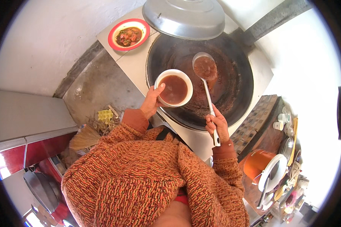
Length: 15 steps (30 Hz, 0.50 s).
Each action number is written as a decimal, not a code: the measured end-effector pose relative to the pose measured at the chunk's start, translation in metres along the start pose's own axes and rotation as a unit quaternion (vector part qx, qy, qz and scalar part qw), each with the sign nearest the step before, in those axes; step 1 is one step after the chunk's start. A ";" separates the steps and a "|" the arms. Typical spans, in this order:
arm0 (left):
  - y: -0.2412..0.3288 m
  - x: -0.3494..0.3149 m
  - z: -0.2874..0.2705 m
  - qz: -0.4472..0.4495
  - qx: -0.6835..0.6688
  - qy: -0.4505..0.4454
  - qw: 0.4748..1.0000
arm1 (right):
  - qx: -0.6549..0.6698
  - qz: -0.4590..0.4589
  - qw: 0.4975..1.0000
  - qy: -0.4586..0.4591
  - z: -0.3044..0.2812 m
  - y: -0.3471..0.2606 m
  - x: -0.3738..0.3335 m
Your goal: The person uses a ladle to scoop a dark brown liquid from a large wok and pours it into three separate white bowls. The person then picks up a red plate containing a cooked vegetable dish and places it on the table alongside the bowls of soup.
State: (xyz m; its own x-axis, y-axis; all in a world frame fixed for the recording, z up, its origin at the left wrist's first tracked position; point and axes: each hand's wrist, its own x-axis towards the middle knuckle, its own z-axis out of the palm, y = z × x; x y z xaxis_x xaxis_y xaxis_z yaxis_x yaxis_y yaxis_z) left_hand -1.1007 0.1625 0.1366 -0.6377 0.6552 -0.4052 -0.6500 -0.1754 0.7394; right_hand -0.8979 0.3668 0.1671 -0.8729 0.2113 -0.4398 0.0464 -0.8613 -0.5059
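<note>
My left hand point(153, 101) grips a white bowl point(190, 85) by its side, the thumb over the rim. Brown liquid point(173, 89) nearly fills the bowl, which is held above the left part of a big dark wok point(236, 60). My right hand point(218, 123) is closed round the handle of a metal ladle point(208, 94). The ladle's head is over the wok, right of the bowl and apart from it, with brown liquid in it. A brown film and some liquid coat the wok's inside.
A large metal lid point(183, 19) covers the wok's far edge. Left of it, a red-rimmed plate point(111, 38) of cooked food sits on the tiled stove top point(130, 62). An orange bucket point(255, 164) stands at the right; a straw broom point(85, 137) lies at lower left.
</note>
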 end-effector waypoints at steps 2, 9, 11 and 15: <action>-0.008 0.010 -0.002 0.001 -0.004 -0.004 1.000 | -0.031 -0.014 0.999 0.000 0.013 -0.007 -0.010; -0.013 0.033 0.016 0.011 -0.001 -0.004 1.000 | -0.180 -0.040 0.982 0.045 0.048 -0.024 -0.043; -0.011 0.040 0.021 0.003 0.008 -0.017 1.000 | -0.209 -0.035 0.976 0.053 0.049 -0.023 -0.052; -0.012 0.046 0.032 0.018 0.004 -0.003 1.000 | -0.263 -0.037 0.962 0.057 0.048 -0.015 -0.063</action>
State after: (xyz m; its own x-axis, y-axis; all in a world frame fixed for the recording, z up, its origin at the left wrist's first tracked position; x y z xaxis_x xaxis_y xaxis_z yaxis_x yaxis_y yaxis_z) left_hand -1.1089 0.2177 0.1261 -0.6577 0.6536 -0.3744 -0.6230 -0.1926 0.7581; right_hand -0.8667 0.3440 0.2382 -0.8254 0.3389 -0.4515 0.2511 -0.4958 -0.8313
